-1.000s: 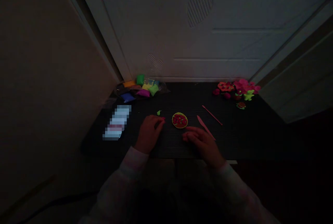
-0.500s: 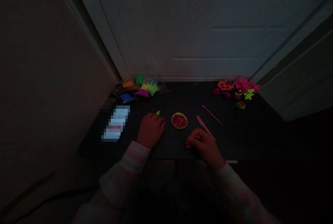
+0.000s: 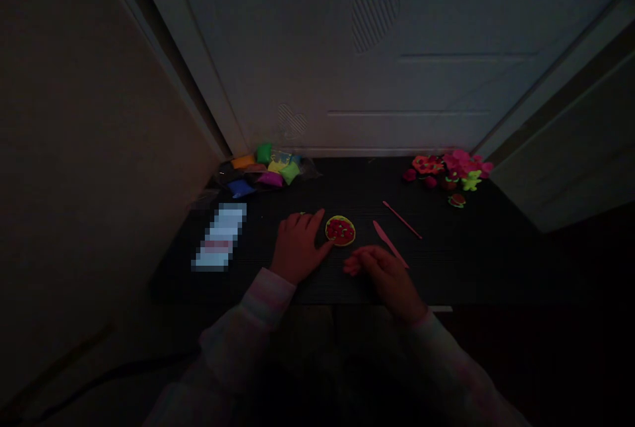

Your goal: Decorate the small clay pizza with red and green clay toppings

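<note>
A small round clay pizza [image 3: 340,231], red on top with green bits and a yellow rim, lies on the dark table. My left hand [image 3: 300,247] is open beside it, fingers spread, with thumb and forefinger around its left edge. A bit of green clay [image 3: 302,213] shows just beyond those fingers, mostly hidden. To the lower right of the pizza, my right hand [image 3: 387,276] is closed, thumb against curled fingers; whether anything is inside is hidden. Near its knuckles lies a pink plastic knife [image 3: 388,242], with a thin pink modelling stick [image 3: 403,220] farther right.
Bags of coloured clay [image 3: 270,179] are heaped at the back left, above a blurred-out pale rectangle [image 3: 221,235]. Pink and orange clay shapes [image 3: 461,164], a yellow-green figure [image 3: 471,180] and a small burger-like piece [image 3: 457,200] sit back right. A white door [image 3: 317,63] stands behind the table [image 3: 476,262].
My left hand has spread its fingers and shifted right, up to the pizza's edge, covering more of the green bit. My right hand has moved slightly left, fingers still curled.
</note>
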A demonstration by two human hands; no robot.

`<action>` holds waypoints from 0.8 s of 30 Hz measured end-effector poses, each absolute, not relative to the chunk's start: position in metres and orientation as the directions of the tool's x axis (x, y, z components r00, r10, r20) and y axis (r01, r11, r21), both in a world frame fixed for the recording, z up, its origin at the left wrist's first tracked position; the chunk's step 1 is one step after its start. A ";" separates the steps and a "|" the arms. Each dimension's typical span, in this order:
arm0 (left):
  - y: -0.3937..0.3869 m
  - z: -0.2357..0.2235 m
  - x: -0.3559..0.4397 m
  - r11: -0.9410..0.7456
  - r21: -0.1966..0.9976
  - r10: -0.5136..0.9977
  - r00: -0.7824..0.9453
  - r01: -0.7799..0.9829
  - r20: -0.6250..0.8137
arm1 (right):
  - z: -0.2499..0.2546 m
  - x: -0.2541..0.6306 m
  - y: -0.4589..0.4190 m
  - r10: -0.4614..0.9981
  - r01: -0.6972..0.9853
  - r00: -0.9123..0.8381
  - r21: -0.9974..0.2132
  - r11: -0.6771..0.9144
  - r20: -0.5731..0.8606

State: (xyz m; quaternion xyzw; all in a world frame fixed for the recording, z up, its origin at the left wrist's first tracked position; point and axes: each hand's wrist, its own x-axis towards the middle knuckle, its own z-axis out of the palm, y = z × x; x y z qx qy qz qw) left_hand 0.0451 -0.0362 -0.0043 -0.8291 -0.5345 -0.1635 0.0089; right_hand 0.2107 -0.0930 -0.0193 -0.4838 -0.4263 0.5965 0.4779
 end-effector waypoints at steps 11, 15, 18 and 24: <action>-0.036 -0.006 0.057 -0.408 0.255 0.909 0.363 0.877 0.206 | -0.020 0.213 -0.091 0.986 -0.121 -0.004 -0.979 -0.167 -0.167; -0.040 -0.007 0.064 -0.393 0.274 0.918 0.358 0.878 0.170 | -0.025 0.214 -0.090 0.989 -0.137 0.018 -0.980 -0.144 -0.148; -0.039 -0.007 0.069 -0.395 0.303 0.918 0.369 0.867 0.143 | -0.027 0.214 -0.090 0.990 -0.148 0.028 -0.980 -0.132 -0.137; -0.021 -0.005 0.063 -0.455 0.395 0.885 0.456 0.798 0.098 | -0.025 0.213 -0.090 0.988 -0.152 0.050 -0.979 -0.136 -0.145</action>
